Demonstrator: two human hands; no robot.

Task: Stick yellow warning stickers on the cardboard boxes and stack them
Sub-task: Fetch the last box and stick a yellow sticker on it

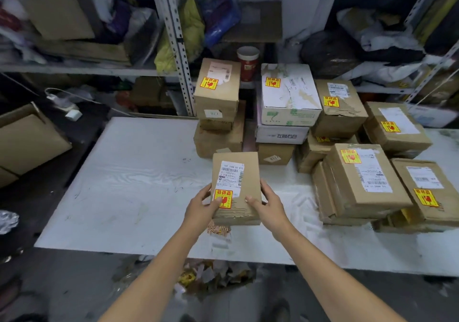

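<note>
I hold a small brown cardboard box (pixel 248 172) above the white table (pixel 139 177), near its front middle. My left hand (pixel 202 206) grips its left edge, thumb on the yellow warning sticker (pixel 223 198) at the box's lower left. My right hand (pixel 267 202) grips the right edge, thumb on top. A white shipping label sits above the sticker. Behind and to the right stand stacks of boxes with yellow stickers: a tall brown stack (pixel 216 91), a white box stack (pixel 289 93), and brown boxes (pixel 360 180) at the right.
A strip of stickers or backing (pixel 219 230) lies on the table under the held box. Torn paper scraps (pixel 211 274) litter the floor below the front edge. A red paper cup (pixel 248 63) stands behind the stacks. Metal shelving (pixel 177 46) with bags fills the back. Flat cardboard (pixel 27 140) leans at left.
</note>
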